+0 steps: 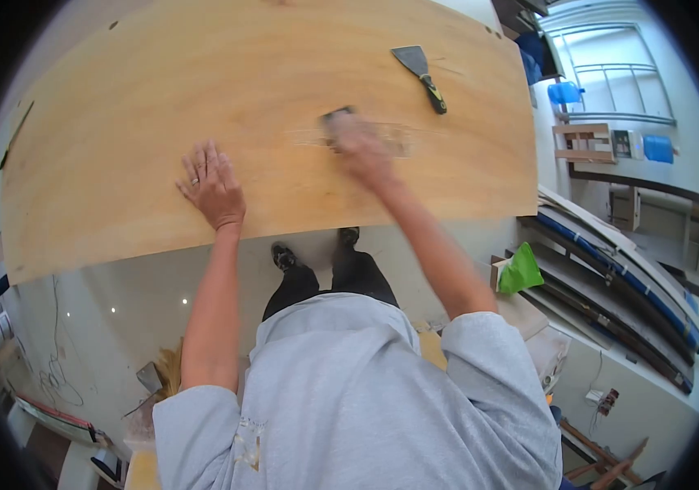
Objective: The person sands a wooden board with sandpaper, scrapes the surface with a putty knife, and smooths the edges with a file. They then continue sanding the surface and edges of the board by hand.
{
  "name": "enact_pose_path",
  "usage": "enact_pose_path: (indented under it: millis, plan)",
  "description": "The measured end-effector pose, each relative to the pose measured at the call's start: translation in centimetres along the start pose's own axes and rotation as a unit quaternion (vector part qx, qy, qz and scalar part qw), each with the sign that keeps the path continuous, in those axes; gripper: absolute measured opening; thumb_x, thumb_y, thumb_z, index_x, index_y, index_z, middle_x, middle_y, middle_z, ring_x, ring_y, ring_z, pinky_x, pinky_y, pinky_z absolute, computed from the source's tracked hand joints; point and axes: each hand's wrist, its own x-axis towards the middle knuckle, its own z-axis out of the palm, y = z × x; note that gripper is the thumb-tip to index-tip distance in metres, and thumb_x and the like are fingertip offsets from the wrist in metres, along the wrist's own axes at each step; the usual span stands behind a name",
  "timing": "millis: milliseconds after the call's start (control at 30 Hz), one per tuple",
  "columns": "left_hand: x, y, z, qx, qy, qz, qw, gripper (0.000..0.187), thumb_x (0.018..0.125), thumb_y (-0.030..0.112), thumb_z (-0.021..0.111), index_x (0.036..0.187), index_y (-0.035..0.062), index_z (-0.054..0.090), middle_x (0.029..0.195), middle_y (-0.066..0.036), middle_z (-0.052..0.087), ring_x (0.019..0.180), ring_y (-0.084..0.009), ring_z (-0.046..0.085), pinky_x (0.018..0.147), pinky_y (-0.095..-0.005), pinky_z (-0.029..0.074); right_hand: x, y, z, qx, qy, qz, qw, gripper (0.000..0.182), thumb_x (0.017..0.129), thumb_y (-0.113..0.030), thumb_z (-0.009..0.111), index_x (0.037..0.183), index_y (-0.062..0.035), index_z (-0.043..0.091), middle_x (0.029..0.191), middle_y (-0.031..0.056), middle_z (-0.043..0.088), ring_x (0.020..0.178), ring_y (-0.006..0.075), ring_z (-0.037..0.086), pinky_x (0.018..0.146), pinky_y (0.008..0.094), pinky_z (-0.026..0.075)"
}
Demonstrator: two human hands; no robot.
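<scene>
The left hand [213, 191] lies flat on a wooden board [120, 171], fingers spread, holding nothing. The blurred right hand [361, 153] grips a dark block [338, 113] by a pale patch [399, 141], nearer than a scraper [425, 78]. Apparently it is rubbing; the next stroke likely calls for even pressure.

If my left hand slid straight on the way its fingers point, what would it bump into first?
Nothing, as far as the picture shows: ahead of your left hand there's only bare wooden board up to the picture's top edge. What lies beyond is out of view.
</scene>
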Motion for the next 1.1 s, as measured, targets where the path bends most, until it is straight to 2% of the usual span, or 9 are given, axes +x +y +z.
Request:
enact_pose_path:
  millis: [167,267,400,500,633,733,867,967,1100]
  plan:
    - [0.2,0.3,0.1,0.036,-0.020,-0.014,0.999,0.058,0.110,0.050,0.041,0.160,0.0242,0.051,0.170,0.002,0.041,0.162,-0.0302,0.026,0.128,-0.0644,0.000,-13.0,20.1,-2.6,-0.299,-0.067,0.135,0.942,0.050,0.098,-0.015,0.053,0.144,0.0052,0.056,0.150,0.0330,0.055,0.143,0.0468,0.051,0.115,0.0516,0.044]
    - [0.0,0.9,-0.4,0.042,-0.030,-0.017,0.999,0.059,0.109,0.050,0.041,0.161,0.0243,0.049,0.171,0.002,0.040,0.162,-0.0304,0.025,0.128,-0.0649,-0.001,-9.2,15.2,-1.5,-0.141,-0.028,0.364,0.920,0.054,0.097,-0.015,0.053,0.147,0.0056,0.054,0.151,0.0352,0.052,0.145,0.0491,0.047,0.120,0.0533,0.039]
    - [0.5,1.2,-0.7,0.044,-0.040,-0.010,0.998,0.060,0.109,0.051,0.041,0.163,0.0249,0.046,0.173,0.002,0.037,0.163,-0.0299,0.023,0.128,-0.0652,-0.002,-3.0,-1.5,1.1,-0.029,0.031,0.157,0.987,0.058,0.094,-0.013,0.054,0.149,0.0041,0.052,0.157,0.0303,0.049,0.151,0.0442,0.043,0.123,0.0551,0.034]
    - [0.3,0.7,-0.9,0.039,-0.046,0.002,0.998,0.060,0.109,0.051,0.041,0.164,0.0252,0.045,0.173,0.002,0.036,0.163,-0.0293,0.022,0.128,-0.0652,-0.003,-4.5,1.1,-2.6,-0.038,-0.040,0.039,0.998,0.056,0.097,-0.012,0.051,0.152,0.0016,0.051,0.160,0.0247,0.048,0.151,0.0407,0.043,0.119,0.0599,0.038]
    - [0.2,0.2,-0.2,0.062,-0.036,0.006,0.997,0.060,0.109,0.052,0.041,0.163,0.0250,0.046,0.173,0.002,0.036,0.163,-0.0288,0.023,0.127,-0.0655,-0.002,-11.1,14.5,-4.7,-0.173,-0.151,0.284,0.931,0.054,0.104,-0.019,0.046,0.155,-0.0029,0.050,0.165,0.0187,0.044,0.156,0.0346,0.037,0.108,0.0676,0.044]
    - [0.1,0.9,-0.6,0.063,-0.046,-0.008,0.997,0.060,0.109,0.051,0.041,0.163,0.0252,0.045,0.173,0.003,0.036,0.163,-0.0287,0.023,0.127,-0.0659,-0.002,-11.2,14.1,-1.1,-0.171,-0.036,0.369,0.913,0.054,0.103,-0.021,0.046,0.155,-0.0045,0.051,0.165,0.0177,0.044,0.157,0.0338,0.034,0.114,0.0663,0.039]
    - [0.3,1.0,-1.0,0.050,-0.046,0.002,0.998,0.060,0.109,0.050,0.042,0.164,0.0258,0.045,0.173,0.003,0.036,0.163,-0.0287,0.024,0.127,-0.0658,-0.001,-5.7,-2.3,1.5,-0.019,0.040,0.124,0.991,0.057,0.097,-0.016,0.053,0.153,-0.0042,0.052,0.160,0.0214,0.050,0.152,0.0357,0.042,0.126,0.0589,0.025]
    - [0.4,0.8,-0.9,0.046,-0.048,0.009,0.998,0.059,0.109,0.050,0.043,0.164,0.0262,0.045,0.173,0.004,0.036,0.163,-0.0287,0.024,0.127,-0.0655,-0.001,-6.7,2.1,-3.9,-0.041,-0.025,0.013,0.999,0.057,0.096,-0.014,0.053,0.152,-0.0028,0.053,0.157,0.0233,0.052,0.151,0.0344,0.045,0.126,0.0559,0.027]
    - [0.3,1.0,-0.9,0.063,-0.046,0.003,0.997,0.059,0.109,0.050,0.043,0.164,0.0265,0.045,0.173,0.004,0.036,0.163,-0.0281,0.024,0.128,-0.0650,0.000,-12.3,15.8,-7.7,-0.034,-0.091,0.420,0.902,0.054,0.099,-0.015,0.052,0.151,0.0002,0.053,0.152,0.0247,0.055,0.143,0.0331,0.052,0.115,0.0618,0.037]
